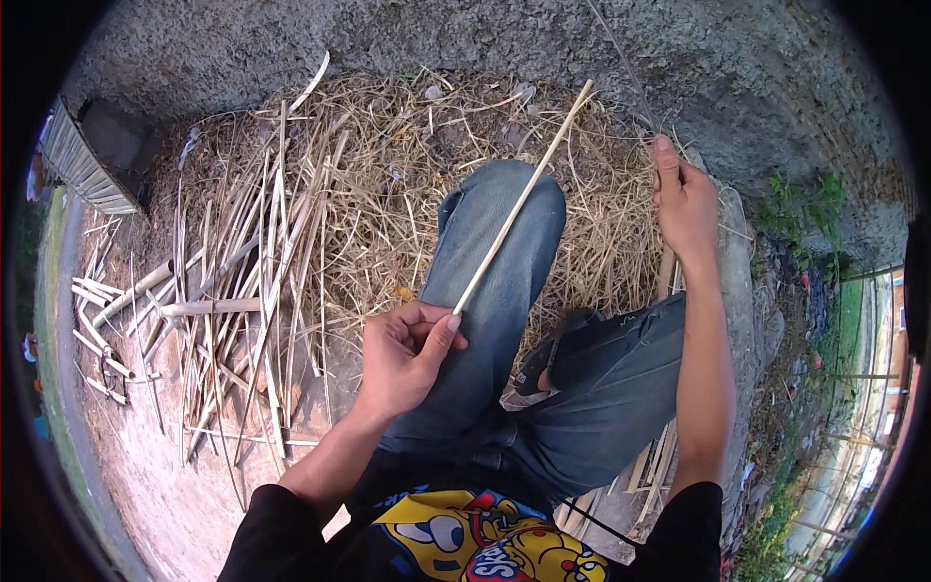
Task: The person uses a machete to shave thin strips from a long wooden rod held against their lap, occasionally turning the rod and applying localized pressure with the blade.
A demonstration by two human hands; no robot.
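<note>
Between thumb and fingers, my left hand point(407, 351) pinches the near end of a long, pale, thin bamboo stick point(524, 196). The stick slants up and away to the right, across my raised knee in blue jeans point(499, 209). Off to the right, apart from the stick, my right hand point(687, 209) is closed with its thumb pointing up. A thin dark line point(626, 70) runs from near that thumb up along the wall; I cannot tell whether the hand grips it. What the right fingers hold, if anything, is hidden.
Dry curled shavings point(388, 194) cover the ground around my legs. Split bamboo strips point(276, 242) lie heaped at the left, with thicker bamboo pieces point(213, 307) among them. A rough grey wall point(465, 39) stands ahead. Green plants point(810, 209) grow at the right.
</note>
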